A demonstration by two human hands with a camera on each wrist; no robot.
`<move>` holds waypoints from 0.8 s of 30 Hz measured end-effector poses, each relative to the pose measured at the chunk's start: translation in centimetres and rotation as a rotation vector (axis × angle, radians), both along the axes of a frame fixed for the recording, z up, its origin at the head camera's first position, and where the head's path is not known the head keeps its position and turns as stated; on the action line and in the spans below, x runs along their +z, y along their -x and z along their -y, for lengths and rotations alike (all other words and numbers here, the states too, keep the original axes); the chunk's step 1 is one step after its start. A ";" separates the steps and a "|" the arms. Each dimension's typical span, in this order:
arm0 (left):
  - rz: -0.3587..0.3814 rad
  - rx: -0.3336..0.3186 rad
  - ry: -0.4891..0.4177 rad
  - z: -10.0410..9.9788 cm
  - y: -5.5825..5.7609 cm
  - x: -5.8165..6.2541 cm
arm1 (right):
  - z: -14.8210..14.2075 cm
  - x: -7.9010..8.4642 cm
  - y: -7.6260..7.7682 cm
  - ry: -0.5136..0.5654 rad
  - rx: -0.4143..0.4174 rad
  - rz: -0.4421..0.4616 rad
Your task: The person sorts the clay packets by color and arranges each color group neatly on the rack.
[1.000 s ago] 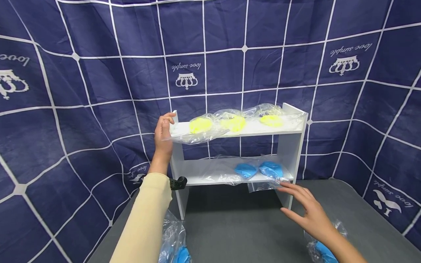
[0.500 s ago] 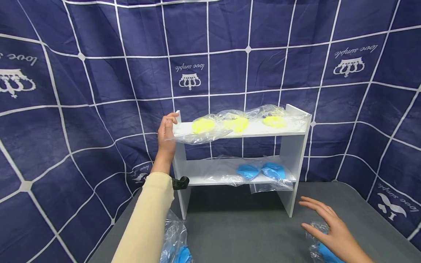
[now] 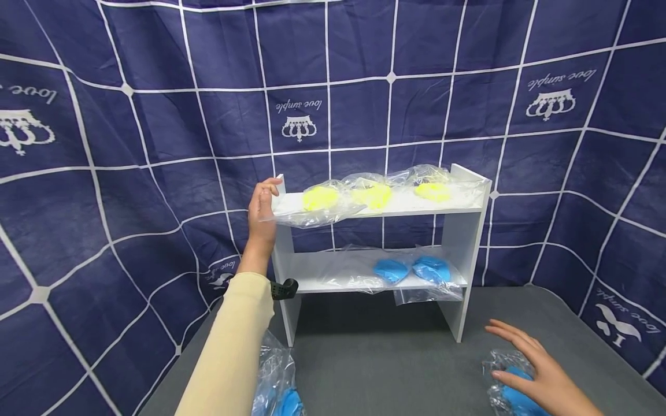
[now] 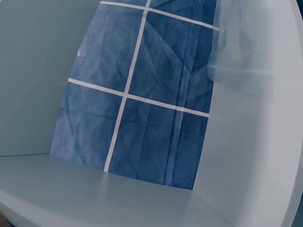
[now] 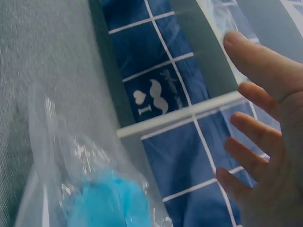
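Note:
My left hand (image 3: 262, 216) grips the upper left side panel of a white two-tier shelf (image 3: 460, 294), fingers curled over its edge. A clear plastic bag with a yellow rounded item (image 3: 320, 198) hangs over the shelf front right beside that hand. Low at the right, my right hand (image 3: 546, 370) hovers with fingers apart and holds nothing. It overlaps a clear bag with a blue item (image 3: 515, 393) on the grey surface. The right wrist view shows that blue item (image 5: 111, 203) inside crinkled plastic, apart from the spread fingers (image 5: 253, 127).
Two more bagged yellow items (image 3: 374, 196) lie along the top tier. On the lower tier are two bagged blue items (image 3: 391, 270), one bag drooping over the edge. Another blue bag (image 3: 278, 381) lies by my left forearm. A dark blue grid-patterned cloth (image 3: 359, 115) hangs behind.
My right hand has drawn back from the lower tier, down and right to the blue bag on the grey surface. The left hand keeps its grip on the shelf.

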State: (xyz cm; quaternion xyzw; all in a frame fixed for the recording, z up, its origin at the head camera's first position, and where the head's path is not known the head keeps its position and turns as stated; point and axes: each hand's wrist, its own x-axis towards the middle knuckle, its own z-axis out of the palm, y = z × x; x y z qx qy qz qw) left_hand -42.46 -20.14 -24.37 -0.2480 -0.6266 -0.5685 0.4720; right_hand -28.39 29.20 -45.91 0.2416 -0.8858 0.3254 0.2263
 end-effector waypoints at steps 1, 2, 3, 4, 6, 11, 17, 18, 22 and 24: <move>-0.006 0.003 0.004 0.0 0.0 0.0 | -0.2 -0.2 0.0 -0.009 0.016 -0.005; -0.010 0.003 0.007 0.0 0.0 0.0 | -0.5 -0.4 0.2 -0.013 0.048 -0.029; -0.016 0.004 0.010 0.0 0.0 0.0 | -0.7 -0.6 0.3 -0.025 0.068 -0.055; -0.019 0.007 0.012 0.1 0.0 0.0 | -1.0 -0.8 0.4 -0.029 0.095 -0.070; -0.027 0.006 0.012 0.1 0.0 0.0 | -1.6 -1.2 0.7 -0.044 0.149 -0.110; -0.011 0.010 0.008 0.3 -0.2 -0.1 | -2.9 -2.2 1.3 -0.090 0.231 -0.205; -0.003 -0.002 -0.011 0.3 -0.3 -0.1 | -4.3 -3.7 1.6 -0.132 0.179 -0.163; -0.007 -0.008 -0.013 0.3 -0.2 -0.1 | -4.5 -4.0 1.6 -0.138 0.162 -0.120; -0.003 -0.023 -0.002 0.1 -0.2 -0.1 | -5.9 -5.2 1.6 -0.223 0.099 -0.030; 0.000 -0.018 0.007 0.0 -0.2 -0.1 | -6.5 -5.8 1.7 -0.274 0.075 -0.010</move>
